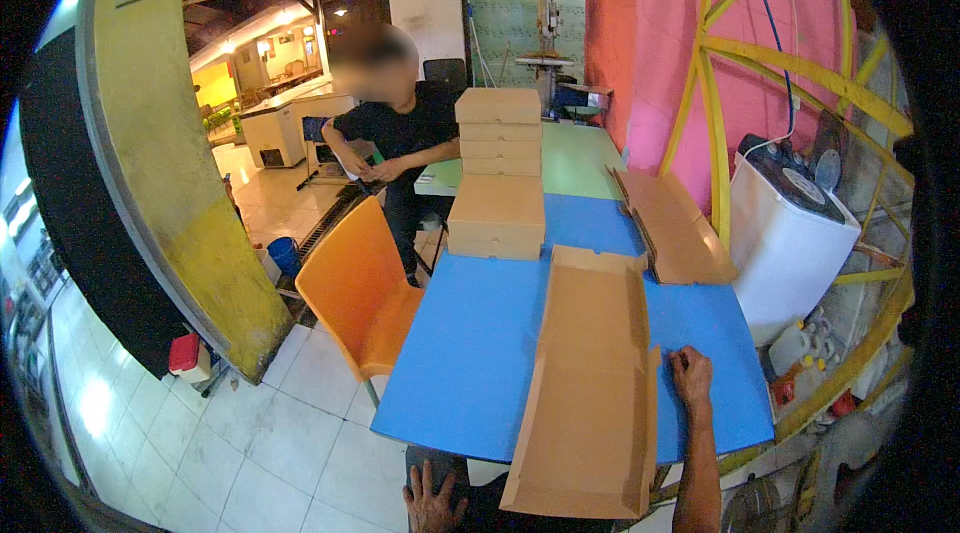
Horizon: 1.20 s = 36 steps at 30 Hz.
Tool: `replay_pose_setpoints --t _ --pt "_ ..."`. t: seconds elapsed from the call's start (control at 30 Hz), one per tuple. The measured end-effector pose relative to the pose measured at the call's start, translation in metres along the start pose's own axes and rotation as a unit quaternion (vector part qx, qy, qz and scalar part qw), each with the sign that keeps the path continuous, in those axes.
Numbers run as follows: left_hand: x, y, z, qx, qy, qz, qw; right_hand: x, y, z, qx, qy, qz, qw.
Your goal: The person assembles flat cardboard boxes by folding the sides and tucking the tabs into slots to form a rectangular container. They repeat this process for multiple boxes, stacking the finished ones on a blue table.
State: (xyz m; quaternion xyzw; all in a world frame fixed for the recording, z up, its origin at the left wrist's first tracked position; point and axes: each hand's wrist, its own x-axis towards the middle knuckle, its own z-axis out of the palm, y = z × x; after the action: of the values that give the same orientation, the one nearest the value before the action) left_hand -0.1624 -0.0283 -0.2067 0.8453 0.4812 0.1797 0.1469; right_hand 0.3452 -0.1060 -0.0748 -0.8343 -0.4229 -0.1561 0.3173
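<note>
My left hand (pixel 435 499) lies with its fingers spread on my dark-clothed leg, below the near edge of the table, holding nothing. On the blue tabletop my right hand (pixel 691 375) rests with its fingers curled in, and no object shows in it. Just left of it lies an unfolded brown cardboard box (pixel 590 383), opened flat with its side flaps raised. Its near end hangs over the table edge toward me. The right hand is close to the box's right flap, apart from it as far as I can see.
Closed cardboard boxes (pixel 497 198) are stacked in two piles on the table (pixel 450 353). Flat cardboard sheets (pixel 677 228) lie at the right. A seated person (pixel 400 138) is across at the far left, behind an orange chair (pixel 360 288). A white washing machine (pixel 790 233) stands right.
</note>
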Motion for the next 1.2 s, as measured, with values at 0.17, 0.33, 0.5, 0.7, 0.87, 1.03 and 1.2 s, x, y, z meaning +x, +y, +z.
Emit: replay_pose_setpoints --t 0.17,0.33,0.5,0.7,0.87,1.03,1.2 --pt "0.008 -0.004 0.005 0.056 -0.106 -0.02 0.993 -0.002 -0.002 0.0 -0.01 -0.01 0.035 0.999" --pt "0.048 -0.009 0.025 0.102 -0.122 -0.065 0.985 -0.002 -0.003 -0.002 -0.013 -0.013 0.033 0.999" --pt "0.103 -0.02 0.043 0.095 -0.154 -0.111 0.977 -0.003 -0.001 -0.002 -0.006 -0.003 0.021 1.0" --pt "0.165 -0.042 0.053 -0.007 -0.134 -0.126 0.983 -0.002 0.001 -0.002 0.025 -0.004 0.022 0.999" --pt "0.192 -0.047 0.048 -0.006 -0.157 -0.117 0.981 -0.003 0.001 -0.003 0.04 0.008 0.039 0.998" --pt "0.189 -0.049 0.042 0.005 -0.176 -0.111 0.978 -0.004 0.007 0.0 0.05 0.01 0.034 0.998" --pt "0.18 -0.052 0.043 0.011 -0.187 -0.109 0.976 -0.003 0.013 0.004 0.053 0.008 0.025 0.998"
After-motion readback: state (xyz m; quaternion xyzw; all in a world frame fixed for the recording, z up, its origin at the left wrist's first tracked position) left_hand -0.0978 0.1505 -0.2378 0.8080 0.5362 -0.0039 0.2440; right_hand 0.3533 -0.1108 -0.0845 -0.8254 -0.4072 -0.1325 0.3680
